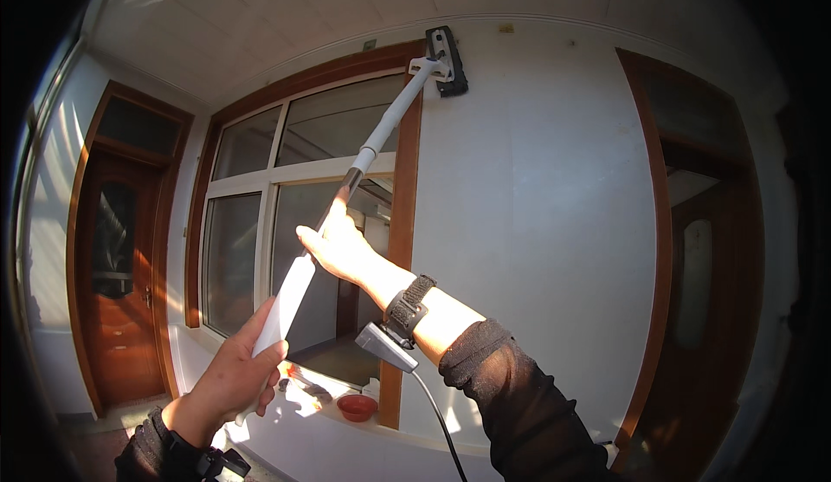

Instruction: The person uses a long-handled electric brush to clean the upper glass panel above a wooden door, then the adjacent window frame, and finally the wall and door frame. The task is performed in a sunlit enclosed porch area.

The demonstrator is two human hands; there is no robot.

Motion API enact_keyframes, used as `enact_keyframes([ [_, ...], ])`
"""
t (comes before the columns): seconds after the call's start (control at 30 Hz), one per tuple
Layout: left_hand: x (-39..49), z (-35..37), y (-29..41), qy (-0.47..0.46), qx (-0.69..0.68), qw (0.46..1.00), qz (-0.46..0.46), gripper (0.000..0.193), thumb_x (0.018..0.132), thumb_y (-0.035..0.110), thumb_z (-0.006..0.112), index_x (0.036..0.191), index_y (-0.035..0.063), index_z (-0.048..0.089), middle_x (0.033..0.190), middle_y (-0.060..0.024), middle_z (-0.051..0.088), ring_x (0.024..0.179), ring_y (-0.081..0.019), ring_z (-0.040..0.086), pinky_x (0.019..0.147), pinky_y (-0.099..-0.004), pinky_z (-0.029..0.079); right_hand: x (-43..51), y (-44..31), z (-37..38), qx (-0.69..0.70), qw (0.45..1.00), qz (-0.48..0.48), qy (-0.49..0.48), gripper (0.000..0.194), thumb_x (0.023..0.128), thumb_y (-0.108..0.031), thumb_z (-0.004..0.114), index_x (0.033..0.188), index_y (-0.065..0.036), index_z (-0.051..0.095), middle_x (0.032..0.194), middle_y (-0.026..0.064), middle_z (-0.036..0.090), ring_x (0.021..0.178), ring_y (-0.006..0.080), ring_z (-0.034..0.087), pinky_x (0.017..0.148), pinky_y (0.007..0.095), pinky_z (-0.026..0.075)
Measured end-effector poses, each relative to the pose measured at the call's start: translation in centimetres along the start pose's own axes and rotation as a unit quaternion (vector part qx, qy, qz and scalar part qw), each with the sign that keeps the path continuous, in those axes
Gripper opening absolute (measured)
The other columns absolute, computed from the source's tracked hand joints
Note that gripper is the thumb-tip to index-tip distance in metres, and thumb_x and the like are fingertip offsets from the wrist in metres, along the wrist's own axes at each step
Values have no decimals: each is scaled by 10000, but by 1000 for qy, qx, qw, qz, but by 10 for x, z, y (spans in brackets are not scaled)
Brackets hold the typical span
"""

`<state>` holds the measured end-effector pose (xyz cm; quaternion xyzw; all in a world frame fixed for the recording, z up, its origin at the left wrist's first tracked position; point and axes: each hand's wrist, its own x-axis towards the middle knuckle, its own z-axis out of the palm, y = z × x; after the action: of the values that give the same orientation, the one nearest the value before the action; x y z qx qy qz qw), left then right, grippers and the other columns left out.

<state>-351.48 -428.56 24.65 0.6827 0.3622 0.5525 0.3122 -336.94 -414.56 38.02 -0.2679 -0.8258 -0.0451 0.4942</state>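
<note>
A flat mop with a white and metal telescopic pole [393,116] slants up and away from me. Its dark pad head [458,69] rests against the white wall [532,222], high up beside the window frame's upper right corner. My left hand [230,368] grips the white handle [284,303] at the pole's lower end. Further up, my right hand [337,238] is around the metal part of the pole, its thumb and a finger showing. A strap with a grey device [386,347] and a cable sits on my right wrist.
A brown-framed window [324,131] with white sashes stands left of the pad. On its sill are a red bowl [357,407] and a few small items. A wooden door [123,274] is at far left, another doorway [704,287] at right. A panelled ceiling [350,1] runs overhead.
</note>
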Motion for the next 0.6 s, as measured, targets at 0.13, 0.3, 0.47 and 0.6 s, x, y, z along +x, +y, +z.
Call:
enact_keyframes([
  [0.13,38,-14,29,50,62,997,13,528,964,139,411,1456,172,222,624,-10,430,397,-79,411,330,-229,380,24,0,7,75,996,-49,8,1020,832,-368,594,1369,165,-89,953,281,613,910,348,646,813,358,521],
  [0.3,44,-10,33,17,59,998,-8,549,967,168,403,1465,158,173,621,-20,433,406,-83,418,347,-235,393,47,-3,2,11,997,-27,78,896,856,-438,540,1424,77,77,1193,423,399,1061,476,544,912,418,470],
  [0.47,-10,-26,29,-7,75,995,-60,593,960,140,399,1478,153,109,625,-39,443,420,-104,442,378,-257,417,39,0,-13,-6,998,-64,-6,522,888,-485,493,1232,-94,445,1010,214,583,921,318,619,833,398,481],
  [0.6,-71,-59,35,-36,57,994,-88,630,951,96,403,1482,151,69,637,-41,451,433,-103,454,420,-246,424,17,-30,-5,77,986,-110,-95,306,942,-408,446,989,-105,442,771,113,595,722,284,614,663,383,466],
])
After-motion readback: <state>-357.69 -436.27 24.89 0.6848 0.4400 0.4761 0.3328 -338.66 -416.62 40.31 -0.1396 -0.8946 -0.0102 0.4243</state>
